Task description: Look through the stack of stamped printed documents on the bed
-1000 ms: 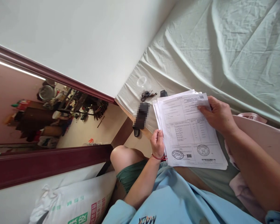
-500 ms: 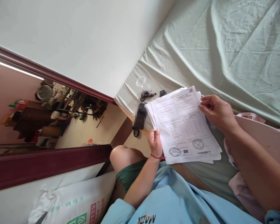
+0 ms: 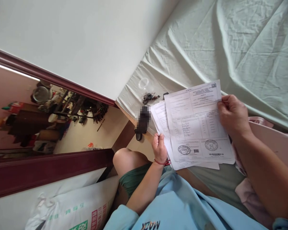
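My left hand [image 3: 159, 148] is closed on the left edge of a stack of papers [image 3: 160, 119], thumb on top. Between the thumb and fingers of my right hand [image 3: 234, 113] is the right edge of a printed sheet [image 3: 194, 124]. That sheet bears a table, two round stamps and a barcode. It lies over the stack, shifted to the right, and hides most of the papers beneath. How many papers are underneath I cannot tell.
A bunch of keys [image 3: 149, 97], a clear plastic lid [image 3: 143, 83] and a small black object [image 3: 166, 95] lie on the pale green sheet [image 3: 194, 54]. Pink items [image 3: 273, 143] sit at right. A white sack [image 3: 81, 204] stands lower left, below a dark red door frame [image 3: 50, 167].
My right hand has moved right and closed on the top sheet, which has slid right and slightly up off the stack. My left hand stays on the papers.
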Available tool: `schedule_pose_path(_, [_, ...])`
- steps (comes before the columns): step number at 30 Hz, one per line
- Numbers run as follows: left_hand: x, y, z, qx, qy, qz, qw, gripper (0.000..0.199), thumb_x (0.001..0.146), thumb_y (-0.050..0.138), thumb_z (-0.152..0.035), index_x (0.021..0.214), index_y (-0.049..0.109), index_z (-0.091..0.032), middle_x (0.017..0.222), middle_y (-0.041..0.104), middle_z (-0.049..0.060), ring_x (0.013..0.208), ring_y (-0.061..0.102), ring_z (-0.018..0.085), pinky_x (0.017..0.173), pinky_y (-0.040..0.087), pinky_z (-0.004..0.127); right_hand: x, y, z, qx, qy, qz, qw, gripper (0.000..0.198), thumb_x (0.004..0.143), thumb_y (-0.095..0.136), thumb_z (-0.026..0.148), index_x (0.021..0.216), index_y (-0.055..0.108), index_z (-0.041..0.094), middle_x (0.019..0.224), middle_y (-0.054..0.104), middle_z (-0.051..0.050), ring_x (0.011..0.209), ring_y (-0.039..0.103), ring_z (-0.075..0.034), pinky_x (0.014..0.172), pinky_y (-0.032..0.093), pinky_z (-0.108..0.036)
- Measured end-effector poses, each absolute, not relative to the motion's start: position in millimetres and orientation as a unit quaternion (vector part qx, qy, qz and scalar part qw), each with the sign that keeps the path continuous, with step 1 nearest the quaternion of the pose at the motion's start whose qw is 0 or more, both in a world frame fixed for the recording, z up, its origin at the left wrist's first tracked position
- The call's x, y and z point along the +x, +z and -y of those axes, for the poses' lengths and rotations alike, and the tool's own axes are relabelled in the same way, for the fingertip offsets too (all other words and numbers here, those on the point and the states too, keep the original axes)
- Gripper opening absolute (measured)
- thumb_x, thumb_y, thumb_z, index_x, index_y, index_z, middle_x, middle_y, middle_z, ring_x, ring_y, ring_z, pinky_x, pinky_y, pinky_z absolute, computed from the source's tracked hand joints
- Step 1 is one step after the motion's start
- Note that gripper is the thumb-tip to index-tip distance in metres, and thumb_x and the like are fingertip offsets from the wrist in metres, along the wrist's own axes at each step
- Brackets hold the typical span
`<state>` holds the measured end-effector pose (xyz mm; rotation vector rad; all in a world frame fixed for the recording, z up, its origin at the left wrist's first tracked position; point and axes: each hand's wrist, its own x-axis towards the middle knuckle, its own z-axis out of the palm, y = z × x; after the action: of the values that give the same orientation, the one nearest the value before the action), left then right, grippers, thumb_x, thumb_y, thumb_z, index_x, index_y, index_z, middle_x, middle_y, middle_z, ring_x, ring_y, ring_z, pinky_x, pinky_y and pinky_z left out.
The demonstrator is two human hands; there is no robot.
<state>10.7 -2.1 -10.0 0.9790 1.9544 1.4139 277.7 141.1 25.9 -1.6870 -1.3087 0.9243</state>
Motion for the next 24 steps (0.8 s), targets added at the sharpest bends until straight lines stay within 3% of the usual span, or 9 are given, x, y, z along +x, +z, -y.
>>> schedule_pose_path(5, [11.7, -7.5, 2.7, 0.386, 0.506, -0.724, 0.265, 0.059, 0.092, 0.067, -0.076, 0.072, 0.051, -0.022, 0.066, 0.042, -0.005, 0.064, 0.039, 0.014, 0.064, 0.038, 0.027, 276.9, 22.1, -140.9, -0.650, 0.384, 0.526, 0.391, 0.014, 0.090, 0.060, 0.033, 0.096, 0.066, 0.022, 0.086, 0.072, -0.005, 0.078, 0.061, -0.020, 0.080, 0.046, -0.037])
schedule_pose_path(13, [8.3, -15.7, 3.7, 0.405, 0.499, -0.717, 0.270, 0.058, 0.092, 0.068, -0.077, 0.079, 0.061, -0.021, 0.071, 0.057, -0.002, 0.069, 0.049, 0.014, 0.067, 0.045, 0.027, 277.0, 24.1, -141.5, -0.656, 0.386, 0.559, 0.327, 0.025, 0.086, 0.065, 0.038, 0.104, 0.068, 0.021, 0.099, 0.075, -0.011, 0.085, 0.064, -0.025, 0.085, 0.050, -0.041])
schedule_pose_path(19, [8.4, -14.9, 2.5, 0.416, 0.484, -0.725, 0.260, 0.057, 0.091, 0.068, -0.078, 0.085, 0.065, -0.021, 0.077, 0.068, 0.001, 0.074, 0.060, 0.017, 0.074, 0.051, 0.029, 272.7, 22.3, -141.9, -0.657, 0.382, 0.578, 0.297, 0.038, 0.087, 0.065, 0.040, 0.122, 0.066, 0.023, 0.100, 0.077, -0.013, 0.087, 0.065, -0.029, 0.090, 0.052, -0.048])
schedule_pose_path(24, [10.2, -12.8, 2.3, 0.420, 0.483, -0.725, 0.253, 0.059, 0.091, 0.067, -0.079, 0.078, 0.060, -0.022, 0.068, 0.058, -0.002, 0.067, 0.051, 0.015, 0.066, 0.046, 0.028, 275.4, 26.2, -142.9, -0.654, 0.395, 0.576, 0.290, 0.042, 0.082, 0.069, 0.041, 0.119, 0.071, 0.020, 0.099, 0.078, -0.014, 0.088, 0.067, -0.029, 0.089, 0.054, -0.047])
